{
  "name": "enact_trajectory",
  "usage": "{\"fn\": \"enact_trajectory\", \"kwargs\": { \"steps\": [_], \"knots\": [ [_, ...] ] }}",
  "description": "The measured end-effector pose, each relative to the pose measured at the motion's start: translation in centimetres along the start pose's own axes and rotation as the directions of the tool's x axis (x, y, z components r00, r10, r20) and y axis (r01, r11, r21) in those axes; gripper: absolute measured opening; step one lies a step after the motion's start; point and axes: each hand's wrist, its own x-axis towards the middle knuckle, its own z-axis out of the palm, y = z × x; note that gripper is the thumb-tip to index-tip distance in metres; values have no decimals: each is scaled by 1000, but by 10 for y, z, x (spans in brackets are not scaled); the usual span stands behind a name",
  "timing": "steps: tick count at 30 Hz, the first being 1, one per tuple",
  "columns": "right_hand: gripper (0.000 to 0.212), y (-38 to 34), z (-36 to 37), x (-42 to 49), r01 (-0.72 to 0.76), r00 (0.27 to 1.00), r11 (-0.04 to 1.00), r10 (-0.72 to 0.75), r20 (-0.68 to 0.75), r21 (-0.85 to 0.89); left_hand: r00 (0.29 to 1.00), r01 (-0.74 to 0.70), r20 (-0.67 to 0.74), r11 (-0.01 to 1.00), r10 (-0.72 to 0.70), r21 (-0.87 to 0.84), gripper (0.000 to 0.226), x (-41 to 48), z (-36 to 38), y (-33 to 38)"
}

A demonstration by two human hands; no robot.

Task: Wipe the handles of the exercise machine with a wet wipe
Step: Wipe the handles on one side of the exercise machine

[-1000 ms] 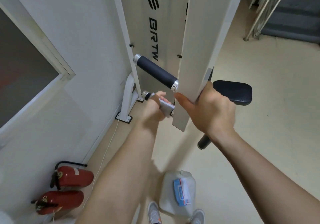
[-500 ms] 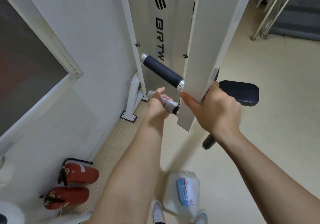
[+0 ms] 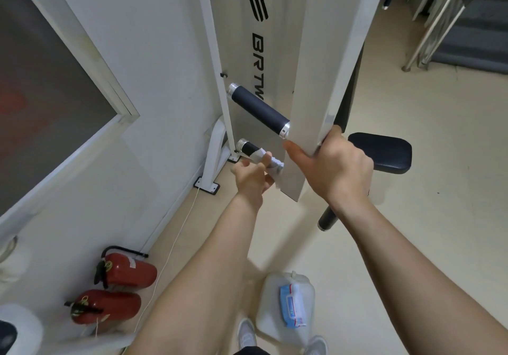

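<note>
- my left hand pinches a white wet wipe round the lower handle of the exercise machine, fingers loosely curled; motion blur hides the exact grip.
- the wipe sits at the handle's inner end, just past my knuckles; the dark grip beyond it shows bare.
- my right hand, just beside my left, grips the edge of the machine's white arm, thumb on the near face, fingers wrapped behind.
- the upper handle juts out above my left hand, uncovered.
- the wipe looks thin, limp and damp, likely to bunch or slip; i judge it best wrapped fully round, thumb opposing fingers.
- the handles look rigid and fixed, fit for firm pressure.
</note>
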Motion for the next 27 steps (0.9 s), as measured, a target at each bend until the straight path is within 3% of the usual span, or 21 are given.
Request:
{"fn": "enact_trajectory", "kwargs": {
  "steps": [4, 7, 9, 12, 17, 20, 22, 24, 27],
  "knots": [
    [71, 1, 0, -1, 1, 1000, 1000, -1, 0, -7, 997, -79, 6, 988, 78, 129, 35, -9, -12, 8],
    [72, -1, 2, 1, -16, 1000, 1000, 16, 14, -8, 989, -120, -61, 965, 138, 234, 14, -10, -11, 12],
    [73, -2, 4, 2, -18, 1000, 1000, 18, -5, 2, 975, -167, -97, 943, 202, 287, 12, -12, -8, 13],
    [72, -3, 4, 3, -22, 1000, 1000, 22, -14, 8, 944, -257, -64, 846, 322, 468, 13, -14, -6, 15],
    [67, 0, 1, 6, -33, 999, 999, 33, 4, 9, 916, -290, -3, 667, 402, 686, 13, -19, -1, 23],
    [67, 1, 1, 9, -56, 998, 998, 56, 16, 26, 900, -388, 123, 638, 419, 665, 18, -29, -3, 32],
    [61, 4, 1, 11, -47, 999, 996, 47, -3, 82, 895, -426, 167, 680, 415, 597, 18, -43, -6, 44],
    [56, 8, 3, 12, 8, 998, 985, 3, -64, 171, 885, -456, 189, 703, 426, 546, 18, -54, -11, 59],
    [61, 15, 7, 11, 82, 978, 921, 0, -211, 381, 831, -554, 306, 637, 464, 537, 24, -74, -26, 87]
  ]
}}
